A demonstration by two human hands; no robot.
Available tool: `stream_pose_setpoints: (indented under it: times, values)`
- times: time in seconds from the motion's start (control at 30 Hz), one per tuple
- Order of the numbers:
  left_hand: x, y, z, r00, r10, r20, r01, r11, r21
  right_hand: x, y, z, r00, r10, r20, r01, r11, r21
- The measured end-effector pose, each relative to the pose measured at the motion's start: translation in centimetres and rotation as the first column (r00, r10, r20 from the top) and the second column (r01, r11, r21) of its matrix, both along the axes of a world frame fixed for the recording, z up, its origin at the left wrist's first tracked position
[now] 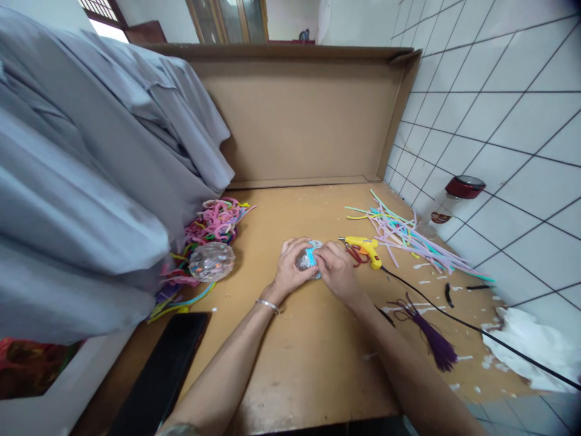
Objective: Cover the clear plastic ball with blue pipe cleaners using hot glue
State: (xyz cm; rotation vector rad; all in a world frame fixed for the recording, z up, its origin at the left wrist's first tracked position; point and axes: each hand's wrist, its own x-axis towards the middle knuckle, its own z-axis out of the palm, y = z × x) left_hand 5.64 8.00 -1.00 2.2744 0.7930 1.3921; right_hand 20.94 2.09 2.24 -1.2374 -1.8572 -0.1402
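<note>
Between both hands is a small clear round piece [302,260], shiny like plastic, with a light-blue strip [311,255] across it. My left hand [290,265] wraps round its left side and steadies it just above the table. From the right, my right hand [336,269] presses its fingertips together at the light-blue strip; the fingers partly hide what they pinch. Just beyond that hand lies a yellow glue gun [365,247], with red-handled scissors [356,254] partly under it. A clear ball with coloured specks [212,262] rests to the left.
Pink and mixed pipe cleaners [220,221] are heaped at left beside a grey cloth [136,151]. Pale pipe cleaners [403,233], a red-lidded jar [447,203], a purple thread bundle [431,339] and white tissue [531,345] lie right. A black phone [163,369] is front left; cardboard [304,121] stands behind.
</note>
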Motion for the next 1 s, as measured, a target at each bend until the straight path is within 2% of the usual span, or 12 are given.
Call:
stream_pose_setpoints:
  times: [0.17, 0.37, 0.6, 1.0]
  values:
    - [0.00, 0.09, -0.26, 1.000, -0.014, 0.008, 0.014, 1.000, -0.009, -0.04, 0.07, -0.20, 1.000, -0.001, 0.000, 0.001, 1.000, -0.014]
    - [0.07, -0.17, -0.69, 0.997, -0.007, 0.077, 0.014, 0.995, -0.099, -0.09, 0.19, -0.46, 1.000, -0.025, 0.012, 0.025, 1.000, -0.006]
    - [0.04, -0.15, -0.48, 0.996, -0.052, 0.073, 0.055, 0.998, -0.038, -0.10, 0.14, -0.21, 1.000, -0.023, 0.020, 0.024, 1.000, -0.007]
    - [-0.01, 0.03, -0.29, 0.999, -0.039, 0.003, 0.039, 0.999, 0.014, 0.08, -0.01, 0.12, 0.999, -0.021, 0.034, 0.021, 1.000, 0.002]
